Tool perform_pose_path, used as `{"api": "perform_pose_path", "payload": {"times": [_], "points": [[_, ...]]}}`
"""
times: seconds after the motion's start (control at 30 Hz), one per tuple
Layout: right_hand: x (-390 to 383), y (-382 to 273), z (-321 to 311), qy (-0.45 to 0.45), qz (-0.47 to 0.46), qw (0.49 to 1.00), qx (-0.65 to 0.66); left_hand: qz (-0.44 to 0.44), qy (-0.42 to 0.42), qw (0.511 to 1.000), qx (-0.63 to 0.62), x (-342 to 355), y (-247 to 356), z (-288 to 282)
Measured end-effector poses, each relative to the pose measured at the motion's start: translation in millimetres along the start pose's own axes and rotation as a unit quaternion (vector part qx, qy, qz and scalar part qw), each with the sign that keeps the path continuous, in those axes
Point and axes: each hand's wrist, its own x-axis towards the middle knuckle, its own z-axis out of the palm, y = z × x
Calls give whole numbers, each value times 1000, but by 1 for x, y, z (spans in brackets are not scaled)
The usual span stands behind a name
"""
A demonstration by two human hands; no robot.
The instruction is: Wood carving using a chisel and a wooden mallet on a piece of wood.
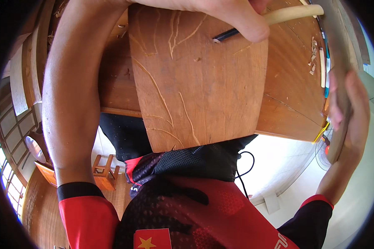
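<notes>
A wooden board point(203, 91) with thin carved grooves lies before me, its near end overhanging the table edge by my lap. My left hand point(232, 14) is closed around a carving gouge point(297, 13), which has a pale wooden handle and a dark metal shank. The gouge slants, and its tip rests on the upper part of the board. At the right, my right hand point(355, 114) grips a long wooden bar point(341, 54), held upright in the picture and slightly blurred. The bar's side is close to the handle's butt end; I cannot tell whether they touch.
The brown wooden table point(289, 99) extends under and beside the board. Wood shavings point(313, 56) and more tools with pale and teal handles point(323, 68) lie near its right edge. A wooden stool point(105, 172) stands at lower left, a fan point(323, 149) at right.
</notes>
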Motion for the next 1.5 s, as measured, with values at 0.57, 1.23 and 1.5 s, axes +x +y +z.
{"api": "perform_pose_path", "payload": {"times": [0.57, 1.23, 1.5], "points": [[18, 4, -8, -12, -9, 998, 57, 12, -23, 1000, 11, 4, -4, 4], [17, 11, 7, -28, -54, 990, 126, -217, 29, 973, -76, -2, 24, 6], [21, 18, -4, -68, -31, 995, 64, -224, -6, 971, -89, -3, 12, 10]]}}
